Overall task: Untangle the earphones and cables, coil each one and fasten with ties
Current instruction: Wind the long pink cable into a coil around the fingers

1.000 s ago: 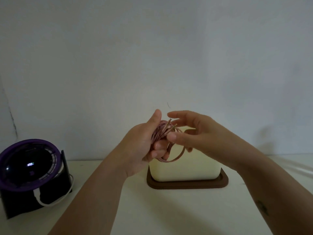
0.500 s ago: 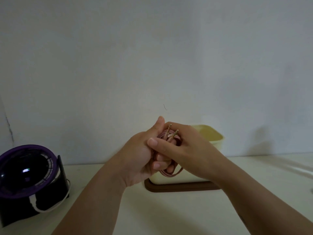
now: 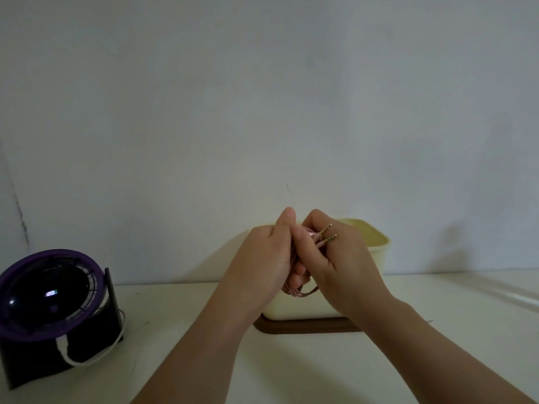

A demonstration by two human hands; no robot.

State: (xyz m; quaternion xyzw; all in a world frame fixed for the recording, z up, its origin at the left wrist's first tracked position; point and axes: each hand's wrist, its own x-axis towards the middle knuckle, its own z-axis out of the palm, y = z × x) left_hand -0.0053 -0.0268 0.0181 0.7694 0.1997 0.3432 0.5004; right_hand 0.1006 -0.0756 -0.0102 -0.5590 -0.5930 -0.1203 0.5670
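A pink coiled cable (image 3: 300, 291) is clasped between both hands, in front of a cream box. My left hand (image 3: 262, 263) grips the coil with curled fingers, thumb pointing up. My right hand (image 3: 341, 266) wraps over the coil from the right, fingers curled round it. Two gold jack plugs (image 3: 326, 236) of the cable stick out over my right hand's knuckles. A loop of the coil hangs out below the hands. Most of the cable is hidden inside the hands. No tie is visible.
A cream box (image 3: 376, 243) on a brown tray (image 3: 306, 328) stands behind the hands against the wall. A purple and black desk fan (image 3: 49, 304) with a white cord (image 3: 84, 360) sits at the left. The pale table (image 3: 291, 368) runs under my arms.
My right hand has closed over the coil, from an open pinch to a full wrap. Both hands have sunk a little and the plugs now point right over my right knuckles.
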